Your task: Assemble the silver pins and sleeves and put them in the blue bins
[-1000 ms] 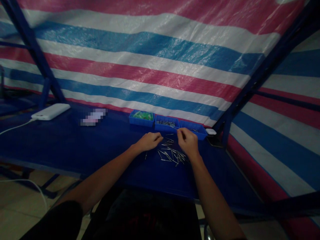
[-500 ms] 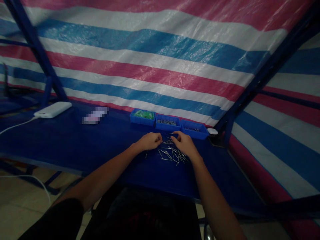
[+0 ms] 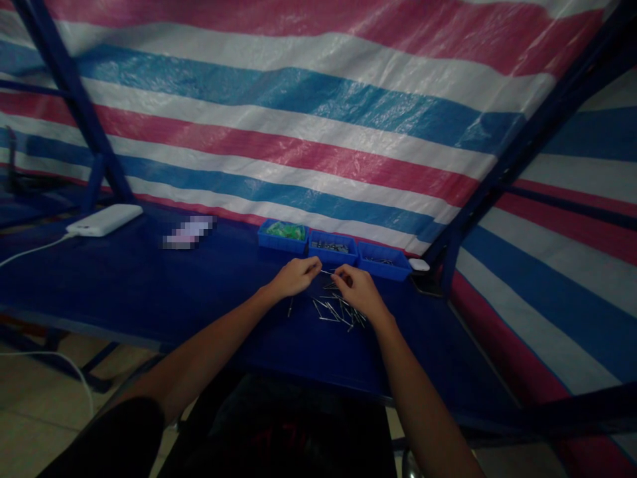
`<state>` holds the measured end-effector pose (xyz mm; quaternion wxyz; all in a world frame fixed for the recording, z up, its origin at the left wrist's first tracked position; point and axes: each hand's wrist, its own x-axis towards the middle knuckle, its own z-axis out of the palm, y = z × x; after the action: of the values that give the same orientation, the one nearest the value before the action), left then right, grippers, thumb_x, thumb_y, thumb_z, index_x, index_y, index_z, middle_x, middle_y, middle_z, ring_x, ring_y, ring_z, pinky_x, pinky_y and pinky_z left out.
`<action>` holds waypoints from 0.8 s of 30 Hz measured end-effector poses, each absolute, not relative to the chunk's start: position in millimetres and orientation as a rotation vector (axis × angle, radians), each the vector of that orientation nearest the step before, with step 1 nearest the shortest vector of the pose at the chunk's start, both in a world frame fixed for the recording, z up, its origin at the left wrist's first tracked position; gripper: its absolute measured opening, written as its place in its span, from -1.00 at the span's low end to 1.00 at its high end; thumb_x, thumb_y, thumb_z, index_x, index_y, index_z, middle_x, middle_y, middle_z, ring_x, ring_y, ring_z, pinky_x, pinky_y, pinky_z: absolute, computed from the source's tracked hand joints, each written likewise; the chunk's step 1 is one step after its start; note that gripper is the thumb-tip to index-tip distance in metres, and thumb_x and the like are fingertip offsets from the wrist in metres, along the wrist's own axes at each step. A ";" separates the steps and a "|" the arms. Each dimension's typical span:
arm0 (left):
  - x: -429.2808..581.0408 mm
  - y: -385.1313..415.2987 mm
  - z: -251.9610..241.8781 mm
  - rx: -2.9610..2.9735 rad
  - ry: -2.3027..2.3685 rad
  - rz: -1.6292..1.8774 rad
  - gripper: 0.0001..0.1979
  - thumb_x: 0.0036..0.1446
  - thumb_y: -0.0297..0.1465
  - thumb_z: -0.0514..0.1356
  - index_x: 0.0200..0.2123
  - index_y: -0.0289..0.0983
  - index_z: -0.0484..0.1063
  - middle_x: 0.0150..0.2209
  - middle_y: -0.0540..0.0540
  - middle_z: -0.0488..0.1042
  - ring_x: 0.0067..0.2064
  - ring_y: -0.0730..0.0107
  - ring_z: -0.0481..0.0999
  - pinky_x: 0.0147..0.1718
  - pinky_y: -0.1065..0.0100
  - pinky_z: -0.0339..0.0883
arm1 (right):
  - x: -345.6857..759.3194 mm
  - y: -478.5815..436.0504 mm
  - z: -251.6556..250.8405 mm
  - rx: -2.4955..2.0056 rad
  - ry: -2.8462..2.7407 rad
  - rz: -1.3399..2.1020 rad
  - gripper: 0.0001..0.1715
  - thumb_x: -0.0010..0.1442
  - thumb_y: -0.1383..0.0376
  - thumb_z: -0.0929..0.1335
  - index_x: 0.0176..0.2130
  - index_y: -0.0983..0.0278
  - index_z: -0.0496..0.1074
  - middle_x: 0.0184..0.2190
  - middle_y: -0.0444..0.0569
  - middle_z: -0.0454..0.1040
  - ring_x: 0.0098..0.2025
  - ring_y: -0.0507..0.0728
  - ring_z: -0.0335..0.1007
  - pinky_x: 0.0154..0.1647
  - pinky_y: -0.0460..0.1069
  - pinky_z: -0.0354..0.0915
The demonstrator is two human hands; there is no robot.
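Observation:
A thin, shiny metal pin (image 3: pixel 326 271) spans the short gap between my two hands. The fingertips of my left hand (image 3: pixel 298 275) are pinched together at its left end; any small part inside them is hidden. My right hand (image 3: pixel 359 287) pinches the other end between thumb and fingers. Below and beside the right hand lies a loose heap of similar thin metal pins (image 3: pixel 342 312), partly covered by that hand. One separate pin (image 3: pixel 290 307) rests on the blue table (image 3: pixel 209 285), just below my left wrist.
Three blue bins line the back: one with green pieces (image 3: pixel 285 231), one with small metal parts (image 3: pixel 330 247), one with a few thin parts (image 3: pixel 381 261). A white case (image 3: pixel 419 265) and dark flat object (image 3: pixel 426 285) sit right. A white power bank (image 3: pixel 105 220) with cable lies left.
My right hand has moved left toward my left hand and closed on a pin. That pin now bridges both hands. The left hand has risen slightly; the view has shifted a little.

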<state>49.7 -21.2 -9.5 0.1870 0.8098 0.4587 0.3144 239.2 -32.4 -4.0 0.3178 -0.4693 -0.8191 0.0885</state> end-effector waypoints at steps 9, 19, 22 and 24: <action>53.3 -25.1 -6.2 2.316 1.258 0.852 -0.69 0.20 -0.32 -0.12 -0.42 -0.28 0.34 -0.54 0.02 0.36 -0.46 0.46 0.35 -0.46 0.45 0.16 | 239.6 -35.5 3.7 -1.203 -2.030 0.108 -0.67 0.19 0.17 0.17 -0.49 0.26 0.33 -0.59 -0.14 0.33 -0.52 0.00 0.21 -0.46 -0.11 0.07; 56.1 -20.0 -20.5 2.490 1.329 0.679 -0.83 0.11 -0.38 0.02 -0.28 -0.24 0.37 -0.39 -0.01 0.47 -0.38 0.43 0.43 -0.42 0.43 0.17 | 277.2 -35.6 14.1 -1.157 -1.031 -0.380 -0.69 0.21 0.13 0.12 -0.29 0.31 0.24 -0.47 -0.01 0.31 -0.47 0.08 0.28 -0.44 -0.04 0.16; 62.7 -24.7 -22.5 2.610 1.367 0.625 -0.83 0.12 -0.36 0.03 -0.24 -0.22 0.36 -0.33 -0.02 0.47 -0.30 0.38 0.44 -0.37 0.39 0.16 | 283.4 -32.8 16.8 -1.199 -0.944 -0.408 -0.63 0.23 0.11 0.07 -0.22 0.32 0.24 -0.44 0.04 0.33 -0.42 0.12 0.33 -0.40 -0.02 0.19; 67.2 -27.9 -22.3 2.685 1.389 0.573 -0.81 0.12 -0.33 0.04 -0.19 -0.19 0.35 -0.29 -0.03 0.45 -0.23 0.34 0.44 -0.34 0.37 0.15 | 290.4 -27.2 15.9 -1.388 -0.989 -0.375 -0.61 0.21 0.11 0.09 -0.19 0.32 0.27 -0.44 0.06 0.36 -0.38 0.17 0.35 -0.37 0.02 0.21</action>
<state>67.2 -27.9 -22.3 0.0326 0.8723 0.4511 0.1860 290.4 -27.2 15.9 0.6430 -0.6091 -0.4342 -0.1645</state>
